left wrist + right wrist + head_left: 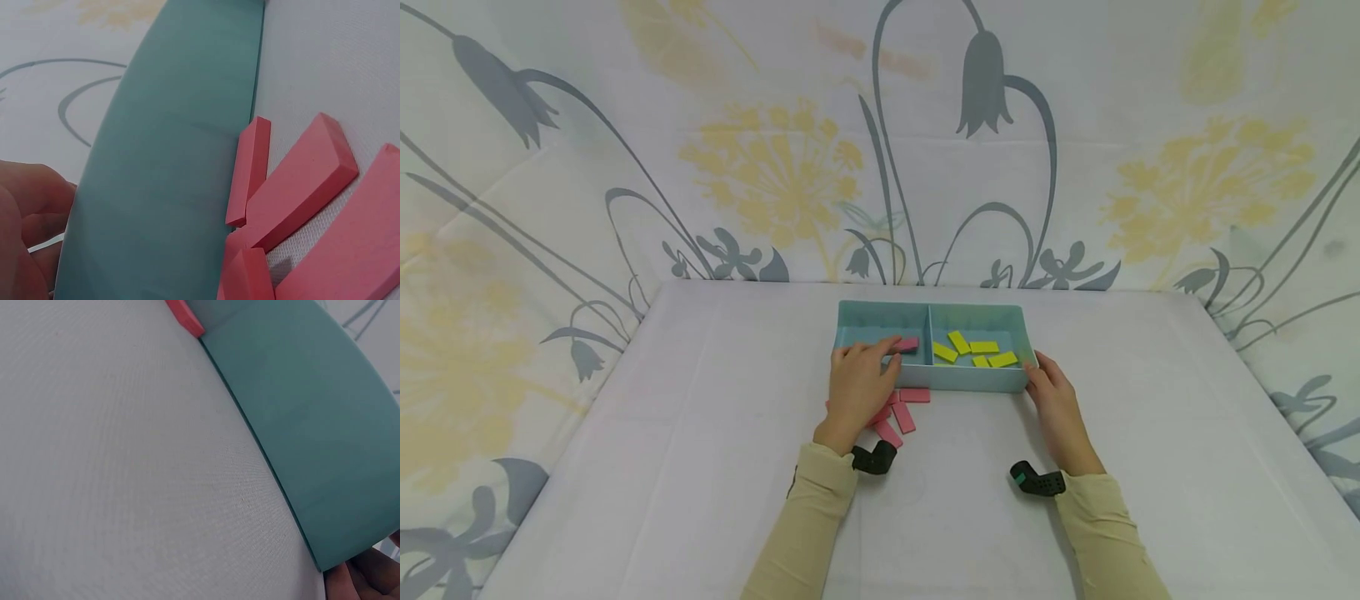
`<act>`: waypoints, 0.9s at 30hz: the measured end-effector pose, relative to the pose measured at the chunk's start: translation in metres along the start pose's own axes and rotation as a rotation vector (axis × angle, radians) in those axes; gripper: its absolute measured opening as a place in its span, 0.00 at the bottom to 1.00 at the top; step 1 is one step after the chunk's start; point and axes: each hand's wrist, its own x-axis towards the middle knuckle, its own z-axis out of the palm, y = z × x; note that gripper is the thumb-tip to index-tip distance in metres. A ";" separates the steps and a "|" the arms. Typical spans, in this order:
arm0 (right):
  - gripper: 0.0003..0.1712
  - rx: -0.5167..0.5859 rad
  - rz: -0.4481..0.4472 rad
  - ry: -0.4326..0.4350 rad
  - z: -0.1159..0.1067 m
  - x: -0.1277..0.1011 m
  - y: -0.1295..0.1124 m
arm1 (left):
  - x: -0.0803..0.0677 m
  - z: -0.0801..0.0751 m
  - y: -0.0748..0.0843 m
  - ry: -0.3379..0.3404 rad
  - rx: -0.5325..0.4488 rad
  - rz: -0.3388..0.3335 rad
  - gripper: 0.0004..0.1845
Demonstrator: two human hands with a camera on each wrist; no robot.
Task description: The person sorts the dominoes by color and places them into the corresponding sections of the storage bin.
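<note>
A teal two-compartment tray stands on the table. Over its left compartment is my left hand, thumb and index finger apart, the index fingertip beside a pink domino-like block near the divider. In the left wrist view the tray wall hides the fingertips. My right hand grips the tray's front right corner; its fingers show at that corner in the right wrist view. Several yellow blocks lie in the right compartment. More pink blocks lie loosely before the tray, partly under my left hand.
A white cloth covers the table. Behind it stands a floral-patterned cloth backdrop, which also runs along both sides. Each wrist carries a black camera mount, one at the left wrist and one at the right wrist.
</note>
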 end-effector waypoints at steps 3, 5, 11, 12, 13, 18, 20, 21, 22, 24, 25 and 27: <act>0.38 0.000 0.001 0.000 0.000 0.001 0.000 | 0.000 -0.001 0.000 0.000 -0.015 0.001 0.16; 0.38 0.005 0.000 0.000 0.001 0.001 0.000 | 0.000 -0.001 0.000 -0.001 -0.023 -0.002 0.15; 0.38 0.006 0.001 0.001 0.001 0.000 0.000 | 0.001 0.002 -0.006 0.008 -0.115 -0.002 0.15; 0.38 0.006 0.003 0.001 0.001 0.000 0.000 | 0.000 0.002 -0.007 0.020 -0.159 0.002 0.14; 0.38 0.003 0.004 -0.001 0.001 0.000 0.000 | 0.000 0.003 -0.009 0.035 -0.207 0.005 0.14; 0.37 -0.001 0.010 -0.001 0.000 -0.001 0.001 | -0.002 0.001 -0.016 0.096 -0.396 0.021 0.12; 0.37 0.004 0.008 -0.004 0.000 -0.001 0.000 | -0.003 0.000 -0.017 0.096 -0.425 0.021 0.12; 0.37 0.006 0.007 -0.006 0.000 -0.001 0.000 | -0.003 -0.002 -0.018 0.088 -0.443 0.020 0.12; 0.37 0.008 0.007 -0.006 0.000 -0.001 0.000 | -0.004 -0.004 -0.018 0.080 -0.464 0.017 0.12; 0.37 0.010 0.006 -0.009 0.000 -0.001 -0.001 | -0.004 -0.009 -0.020 0.053 -0.518 0.009 0.12; 0.38 0.011 0.004 -0.010 0.000 -0.001 -0.001 | -0.005 -0.012 -0.021 0.034 -0.548 -0.004 0.13; 0.38 0.010 0.000 -0.011 0.000 -0.001 -0.001 | -0.006 -0.020 -0.025 -0.005 -0.613 -0.027 0.14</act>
